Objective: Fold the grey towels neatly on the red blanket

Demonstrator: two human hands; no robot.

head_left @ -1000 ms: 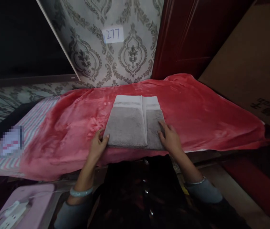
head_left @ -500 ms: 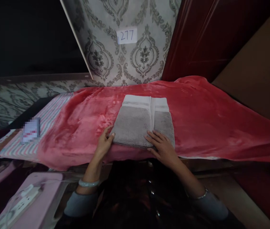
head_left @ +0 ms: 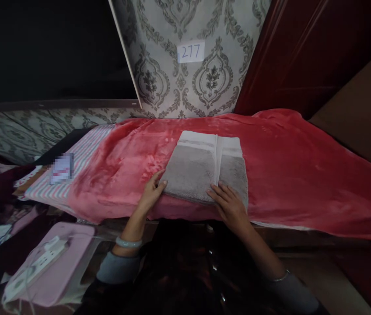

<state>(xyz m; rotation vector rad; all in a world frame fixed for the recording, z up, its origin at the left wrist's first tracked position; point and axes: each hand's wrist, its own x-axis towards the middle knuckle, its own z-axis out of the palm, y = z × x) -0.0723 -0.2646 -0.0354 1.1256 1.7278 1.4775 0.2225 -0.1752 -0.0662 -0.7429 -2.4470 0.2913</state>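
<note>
A folded grey towel (head_left: 188,173) with a white band along its far end lies flat on a red plush blanket (head_left: 280,170). An upright fold line runs down its right part. At the towel's near left corner is my left hand (head_left: 151,192), thumb and fingers apart, fingertips touching the edge. My right hand (head_left: 231,208) rests palm down on the near right part, its fingers stretched over the lower end of the fold line. The towel's near right edge is partly hidden under that hand.
Left of the blanket is a striped cloth (head_left: 87,146) with a small blurred packet (head_left: 61,169) on it. A power strip (head_left: 37,267) lies on a pink stool (head_left: 74,258) at lower left. Behind are a dark television screen (head_left: 54,52) and a patterned wall with a paper marked 277 (head_left: 191,52).
The whole view has shifted, so everything appears farther right. Both hands stay on the towel in nearly the same places, and its folded shape looks the same.
</note>
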